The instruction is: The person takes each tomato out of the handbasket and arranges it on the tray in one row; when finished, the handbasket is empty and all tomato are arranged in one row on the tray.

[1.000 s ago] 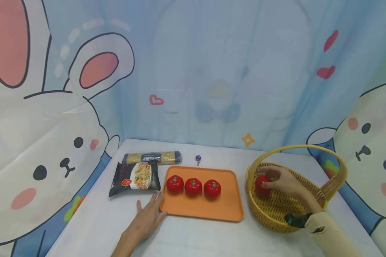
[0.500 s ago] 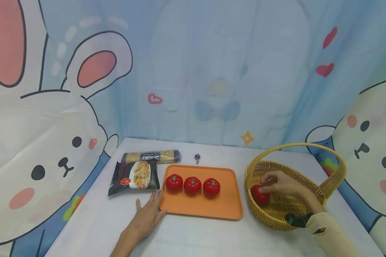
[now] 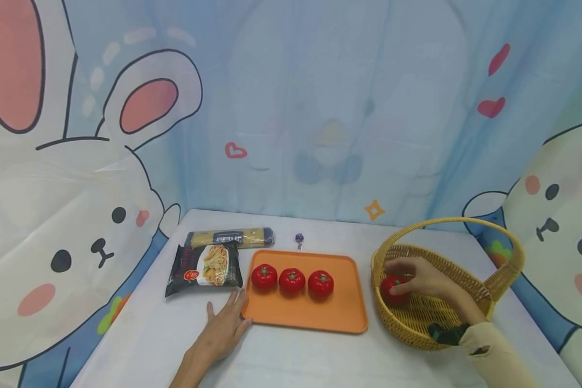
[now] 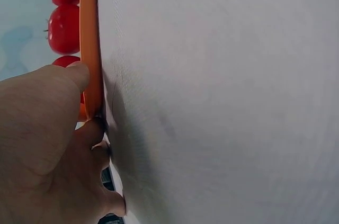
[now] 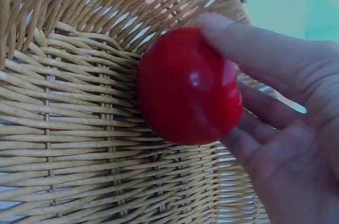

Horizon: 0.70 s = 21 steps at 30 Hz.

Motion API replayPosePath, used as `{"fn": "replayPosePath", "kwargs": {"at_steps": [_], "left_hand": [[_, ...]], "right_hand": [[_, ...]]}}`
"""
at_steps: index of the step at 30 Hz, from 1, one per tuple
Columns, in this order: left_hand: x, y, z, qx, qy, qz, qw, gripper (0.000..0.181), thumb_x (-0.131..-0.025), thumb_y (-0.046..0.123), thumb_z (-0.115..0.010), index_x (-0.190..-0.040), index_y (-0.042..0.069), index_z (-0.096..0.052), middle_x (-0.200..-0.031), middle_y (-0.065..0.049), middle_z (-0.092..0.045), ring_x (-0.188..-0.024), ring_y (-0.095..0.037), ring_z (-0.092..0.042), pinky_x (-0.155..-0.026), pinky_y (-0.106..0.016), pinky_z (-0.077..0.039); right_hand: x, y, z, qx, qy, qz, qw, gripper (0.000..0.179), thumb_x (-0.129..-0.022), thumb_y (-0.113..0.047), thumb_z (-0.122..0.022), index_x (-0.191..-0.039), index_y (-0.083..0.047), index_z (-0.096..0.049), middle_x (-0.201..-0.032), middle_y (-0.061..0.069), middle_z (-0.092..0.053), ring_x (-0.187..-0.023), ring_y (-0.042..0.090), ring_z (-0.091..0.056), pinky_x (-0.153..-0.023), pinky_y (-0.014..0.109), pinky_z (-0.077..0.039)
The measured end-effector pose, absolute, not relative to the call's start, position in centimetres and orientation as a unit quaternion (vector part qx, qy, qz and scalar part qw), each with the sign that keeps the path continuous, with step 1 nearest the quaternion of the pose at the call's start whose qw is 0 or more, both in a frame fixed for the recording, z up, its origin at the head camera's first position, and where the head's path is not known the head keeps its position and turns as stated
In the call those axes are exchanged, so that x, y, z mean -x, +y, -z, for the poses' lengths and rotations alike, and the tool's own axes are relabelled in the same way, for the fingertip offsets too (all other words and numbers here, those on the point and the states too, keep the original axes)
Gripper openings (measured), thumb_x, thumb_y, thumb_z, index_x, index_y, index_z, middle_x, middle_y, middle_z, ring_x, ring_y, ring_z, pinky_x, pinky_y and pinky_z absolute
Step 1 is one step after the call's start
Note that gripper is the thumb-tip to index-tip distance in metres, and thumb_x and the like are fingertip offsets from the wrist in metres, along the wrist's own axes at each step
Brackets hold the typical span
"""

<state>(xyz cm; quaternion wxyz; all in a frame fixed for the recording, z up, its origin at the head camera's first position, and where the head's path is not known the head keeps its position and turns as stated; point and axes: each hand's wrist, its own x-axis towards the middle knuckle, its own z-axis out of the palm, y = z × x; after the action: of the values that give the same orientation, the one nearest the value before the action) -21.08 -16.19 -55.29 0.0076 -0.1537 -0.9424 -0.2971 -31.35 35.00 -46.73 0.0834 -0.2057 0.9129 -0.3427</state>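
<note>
In the head view my right hand reaches into the wicker basket, gripping a red tomato near its left wall. The right wrist view has the thumb on one side of the tomato and the other fingers behind it, partly hidden. My left hand lies on the table with fingers spread, touching the near left corner of an orange tray. Its thumb rests against the tray's rim in the left wrist view. A row of three tomatoes sits on the tray.
Left of the tray lies a black noodle packet, with a pack of dry noodles behind it. A small purple-headed item is behind the tray. The basket's tall handle arches over it. A printed curtain hangs behind the table.
Inside the basket, the tomato and my right hand have shifted slightly, with the tomato a little lower and nearer the left wall. My left hand and the tray stay in place.
</note>
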Motion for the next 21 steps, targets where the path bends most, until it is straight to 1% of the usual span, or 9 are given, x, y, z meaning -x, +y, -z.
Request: {"fn": "replayPosePath", "kwargs": {"at_steps": [2, 6, 8, 11, 14, 21], "left_hand": [[21.3, -16.2, 55.6, 0.149, -0.944, 0.294, 0.008, 0.066, -0.109, 0.032, -0.062, -0.164, 0.001, -0.041, -0.171, -0.019, -0.037, -0.161, -0.040, -0.029, -0.118, -0.088, 0.000], [21.5, -16.3, 56.1, 0.149, -0.944, 0.295, 0.016, 0.065, -0.108, 0.030, -0.064, -0.163, 0.001, -0.043, -0.170, -0.020, -0.039, -0.161, -0.041, -0.031, -0.117, -0.089, -0.001], [21.5, -16.3, 56.1, 0.149, -0.943, 0.296, 0.018, 0.065, -0.108, 0.030, -0.064, -0.162, 0.001, -0.043, -0.170, -0.020, -0.039, -0.161, -0.041, -0.031, -0.117, -0.089, -0.002], [21.4, -16.4, 56.2, 0.149, -0.943, 0.297, 0.023, 0.065, -0.108, 0.030, -0.065, -0.162, 0.001, -0.044, -0.170, -0.020, -0.039, -0.160, -0.041, -0.032, -0.117, -0.089, -0.002], [21.3, -16.4, 56.0, 0.147, -0.943, 0.297, 0.021, 0.065, -0.108, 0.030, -0.064, -0.162, 0.002, -0.044, -0.170, -0.019, -0.039, -0.161, -0.040, -0.031, -0.117, -0.089, -0.002], [21.0, -16.3, 55.6, 0.150, -0.942, 0.300, 0.015, 0.066, -0.109, 0.033, -0.063, -0.163, 0.002, -0.042, -0.170, -0.020, -0.039, -0.160, -0.042, -0.031, -0.117, -0.089, -0.001]], "right_hand": [[31.3, 35.3, 46.9, 0.197, 0.913, 0.345, 0.096, 0.064, -0.083, -0.017, -0.095, -0.136, 0.005, -0.068, -0.132, 0.022, -0.072, -0.125, 0.046, -0.066, -0.101, 0.054, -0.060], [31.1, 35.8, 47.3, 0.193, 0.914, 0.337, 0.115, 0.068, -0.082, -0.017, -0.096, -0.138, 0.008, -0.066, -0.136, 0.027, -0.070, -0.129, 0.051, -0.063, -0.101, 0.059, -0.059], [31.1, 35.9, 47.5, 0.198, 0.911, 0.341, 0.122, 0.069, -0.083, -0.017, -0.096, -0.139, 0.010, -0.065, -0.137, 0.029, -0.069, -0.128, 0.052, -0.062, -0.100, 0.058, -0.060], [31.1, 36.1, 47.8, 0.203, 0.902, 0.358, 0.128, 0.070, -0.084, -0.014, -0.095, -0.140, 0.011, -0.063, -0.138, 0.030, -0.068, -0.128, 0.052, -0.062, -0.098, 0.050, -0.062], [31.1, 36.1, 47.9, 0.200, 0.900, 0.366, 0.128, 0.071, -0.084, -0.013, -0.094, -0.142, 0.012, -0.061, -0.138, 0.031, -0.067, -0.128, 0.051, -0.062, -0.096, 0.047, -0.062], [30.8, 36.2, 47.7, 0.170, 0.912, 0.348, 0.138, 0.072, -0.083, -0.016, -0.095, -0.140, 0.012, -0.063, -0.137, 0.029, -0.068, -0.125, 0.047, -0.064, -0.096, 0.048, -0.062]]}}
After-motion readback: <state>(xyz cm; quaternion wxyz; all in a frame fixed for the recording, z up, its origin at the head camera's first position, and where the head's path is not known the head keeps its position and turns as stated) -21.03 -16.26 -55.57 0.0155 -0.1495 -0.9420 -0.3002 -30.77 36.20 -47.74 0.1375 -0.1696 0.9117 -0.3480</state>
